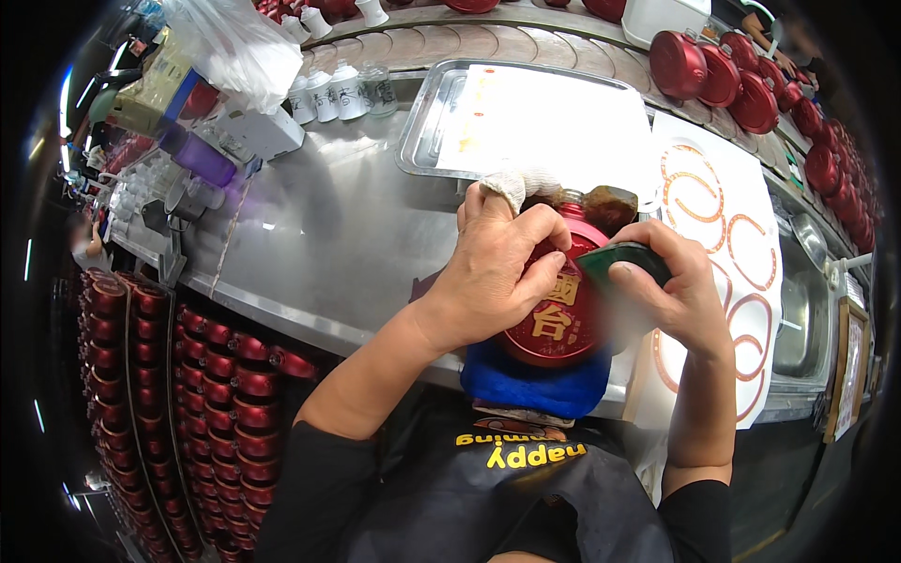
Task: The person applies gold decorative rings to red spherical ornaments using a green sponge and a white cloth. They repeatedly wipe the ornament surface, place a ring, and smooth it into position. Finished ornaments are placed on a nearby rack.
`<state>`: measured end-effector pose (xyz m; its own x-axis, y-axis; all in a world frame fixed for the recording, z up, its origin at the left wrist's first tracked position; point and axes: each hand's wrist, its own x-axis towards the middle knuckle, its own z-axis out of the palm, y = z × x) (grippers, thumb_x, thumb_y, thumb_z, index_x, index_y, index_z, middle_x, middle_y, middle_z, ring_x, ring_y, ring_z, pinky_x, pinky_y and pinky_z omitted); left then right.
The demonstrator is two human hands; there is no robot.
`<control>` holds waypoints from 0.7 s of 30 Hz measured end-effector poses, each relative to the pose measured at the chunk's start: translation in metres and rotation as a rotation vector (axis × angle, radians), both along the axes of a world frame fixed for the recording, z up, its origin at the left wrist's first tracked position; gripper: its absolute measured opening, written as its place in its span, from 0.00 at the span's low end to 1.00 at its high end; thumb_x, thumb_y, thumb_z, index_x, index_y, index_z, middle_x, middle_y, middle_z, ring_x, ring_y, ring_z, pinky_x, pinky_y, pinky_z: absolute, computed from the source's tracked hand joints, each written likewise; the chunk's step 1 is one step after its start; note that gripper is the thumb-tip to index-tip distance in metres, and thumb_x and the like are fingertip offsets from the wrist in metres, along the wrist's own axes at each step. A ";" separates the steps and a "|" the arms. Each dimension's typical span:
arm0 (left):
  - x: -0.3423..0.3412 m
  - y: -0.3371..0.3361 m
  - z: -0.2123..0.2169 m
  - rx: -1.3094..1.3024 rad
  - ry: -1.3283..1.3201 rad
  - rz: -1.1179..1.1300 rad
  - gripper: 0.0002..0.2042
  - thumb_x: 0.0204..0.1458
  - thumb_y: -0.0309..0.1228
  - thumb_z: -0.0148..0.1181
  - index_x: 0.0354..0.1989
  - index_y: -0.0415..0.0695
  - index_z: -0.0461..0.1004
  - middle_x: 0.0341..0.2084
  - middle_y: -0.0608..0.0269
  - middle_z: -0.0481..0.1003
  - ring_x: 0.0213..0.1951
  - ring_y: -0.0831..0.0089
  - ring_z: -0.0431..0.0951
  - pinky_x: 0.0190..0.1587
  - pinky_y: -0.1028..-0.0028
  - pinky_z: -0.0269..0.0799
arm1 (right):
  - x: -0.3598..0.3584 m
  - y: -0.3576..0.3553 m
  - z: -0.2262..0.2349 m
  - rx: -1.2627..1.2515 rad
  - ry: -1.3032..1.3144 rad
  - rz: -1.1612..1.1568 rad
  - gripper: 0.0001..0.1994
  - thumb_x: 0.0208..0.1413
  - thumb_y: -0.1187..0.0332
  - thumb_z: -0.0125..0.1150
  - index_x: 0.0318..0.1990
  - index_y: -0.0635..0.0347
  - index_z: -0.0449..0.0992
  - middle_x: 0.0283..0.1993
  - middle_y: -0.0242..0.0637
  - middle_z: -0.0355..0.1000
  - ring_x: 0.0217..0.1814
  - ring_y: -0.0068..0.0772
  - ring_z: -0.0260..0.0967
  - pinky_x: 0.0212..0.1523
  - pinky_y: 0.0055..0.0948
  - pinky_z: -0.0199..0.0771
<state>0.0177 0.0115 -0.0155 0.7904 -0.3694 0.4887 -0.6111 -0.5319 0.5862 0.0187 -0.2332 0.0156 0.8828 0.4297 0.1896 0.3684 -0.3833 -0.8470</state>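
Observation:
A round, flat red bottle [587, 342] with gold characters on its face rests on a blue pad [530, 387] at the counter's near edge. My left hand [493, 263] lies over the bottle's left side, thumb and forefinger pinched together at its face. Whatever is between those fingertips is too small to make out. In my right hand [683, 281] is a dark green flat scraper [631, 255], its edge at the right side of the bottle's face. A whitish cloth [526, 185] and a brown sponge-like block [610, 208] sit by the bottle's neck, just beyond my hands.
Behind the bottle, a metal tray [422, 131] carries white sheets [554, 117]. Printed sheets with red-orange rings [699, 188] lie right, before a sink [802, 328]. Red bottles [680, 66] line a curved slatted conveyor [469, 42]; more fill racks [253, 413] lower left. Labelled white jars [347, 92] stand back left.

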 end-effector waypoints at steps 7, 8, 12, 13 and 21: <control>-0.003 -0.006 0.010 0.119 -0.056 0.059 0.07 0.53 0.30 0.63 0.38 0.45 0.75 0.45 0.48 0.69 0.56 0.47 0.62 0.60 0.51 0.55 | -0.012 -0.007 0.000 0.002 -0.062 -0.117 0.13 0.65 0.63 0.65 0.47 0.64 0.76 0.34 0.35 0.77 0.33 0.23 0.75 0.35 0.23 0.74; -0.004 -0.009 0.011 0.147 -0.071 0.087 0.07 0.53 0.30 0.63 0.38 0.44 0.75 0.44 0.47 0.69 0.57 0.47 0.62 0.61 0.50 0.55 | -0.013 -0.007 0.000 -0.002 -0.041 -0.134 0.14 0.65 0.60 0.65 0.47 0.64 0.76 0.35 0.33 0.77 0.33 0.22 0.74 0.35 0.22 0.74; -0.002 -0.016 0.011 0.237 -0.140 0.176 0.08 0.54 0.31 0.62 0.39 0.43 0.75 0.40 0.47 0.71 0.59 0.46 0.62 0.64 0.49 0.52 | -0.018 -0.008 -0.003 -0.013 -0.058 -0.173 0.14 0.65 0.61 0.65 0.47 0.64 0.76 0.35 0.34 0.76 0.34 0.22 0.74 0.35 0.21 0.73; -0.003 -0.016 0.011 0.206 -0.146 0.200 0.08 0.53 0.31 0.62 0.40 0.43 0.76 0.41 0.47 0.71 0.59 0.45 0.63 0.63 0.49 0.53 | -0.018 -0.009 -0.004 0.000 -0.046 -0.186 0.14 0.65 0.61 0.65 0.47 0.65 0.75 0.35 0.34 0.76 0.34 0.22 0.74 0.35 0.21 0.73; -0.035 0.001 0.006 0.265 -0.330 -0.084 0.19 0.52 0.34 0.66 0.55 0.52 0.82 0.45 0.63 0.84 0.59 0.57 0.72 0.69 0.48 0.51 | -0.024 -0.021 -0.009 0.022 -0.089 -0.216 0.08 0.65 0.72 0.62 0.46 0.66 0.75 0.29 0.35 0.77 0.27 0.22 0.76 0.28 0.22 0.73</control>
